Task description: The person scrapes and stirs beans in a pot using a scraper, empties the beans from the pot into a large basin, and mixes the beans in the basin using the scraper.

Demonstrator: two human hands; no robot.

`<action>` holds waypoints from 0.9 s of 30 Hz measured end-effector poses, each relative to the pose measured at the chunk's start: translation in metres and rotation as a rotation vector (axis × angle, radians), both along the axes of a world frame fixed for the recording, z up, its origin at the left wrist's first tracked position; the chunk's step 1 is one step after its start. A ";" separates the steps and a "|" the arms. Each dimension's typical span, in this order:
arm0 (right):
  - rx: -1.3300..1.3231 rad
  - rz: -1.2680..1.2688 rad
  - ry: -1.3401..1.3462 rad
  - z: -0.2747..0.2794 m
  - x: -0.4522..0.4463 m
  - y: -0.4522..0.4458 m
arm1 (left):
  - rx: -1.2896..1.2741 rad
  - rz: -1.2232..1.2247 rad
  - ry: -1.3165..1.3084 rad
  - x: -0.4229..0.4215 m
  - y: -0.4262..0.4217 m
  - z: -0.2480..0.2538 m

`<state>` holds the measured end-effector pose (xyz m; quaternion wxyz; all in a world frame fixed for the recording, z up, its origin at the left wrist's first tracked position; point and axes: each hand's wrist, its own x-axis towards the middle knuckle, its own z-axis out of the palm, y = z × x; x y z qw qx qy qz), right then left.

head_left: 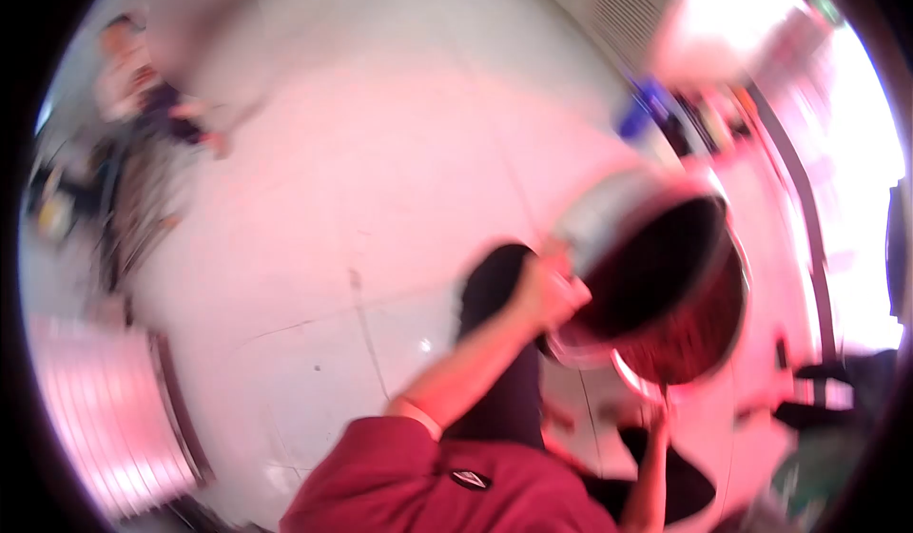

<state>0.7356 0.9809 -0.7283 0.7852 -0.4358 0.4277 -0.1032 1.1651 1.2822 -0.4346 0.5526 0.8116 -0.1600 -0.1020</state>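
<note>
My left hand (552, 290) is closed on the left edge of a large dark-mouthed pot (651, 267), which is tilted and blurred by motion. Around and below its mouth shows a wider round metal rim (747, 276), with a dark reddish surface inside; I cannot tell whether this is a second vessel. At the lower edge of that rim is my right hand (659, 414), its fingers blurred and partly hidden. My dark-clad knee lies just left of the pot.
Pale floor tiles (352, 191) stretch ahead. Another person (133, 86) is at the upper left beside a rack-like frame (143, 200). Blue and dark items (651, 110) stand beyond the pot. A ridged pale panel (105, 419) is at the lower left, dark objects (837, 390) at the right.
</note>
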 end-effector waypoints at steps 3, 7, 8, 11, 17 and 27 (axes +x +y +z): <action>-0.366 0.129 0.591 0.008 0.000 -0.005 | -0.174 -0.117 -0.222 0.012 -0.001 -0.016; -0.388 -0.213 0.431 0.054 0.031 0.041 | -0.221 -0.181 -0.172 -0.008 -0.004 -0.006; -0.276 -0.200 0.327 0.071 0.039 0.054 | -0.222 -0.173 -0.167 -0.010 -0.004 -0.009; 0.043 -0.110 0.012 0.099 0.047 0.080 | -0.216 -0.147 -0.237 -0.006 -0.002 -0.016; 0.115 -0.142 0.124 0.099 -0.004 0.087 | 0.049 -0.134 0.183 -0.009 -0.005 -0.018; -0.201 -0.124 0.652 0.158 0.041 0.047 | -0.183 -0.140 0.035 -0.012 -0.003 -0.007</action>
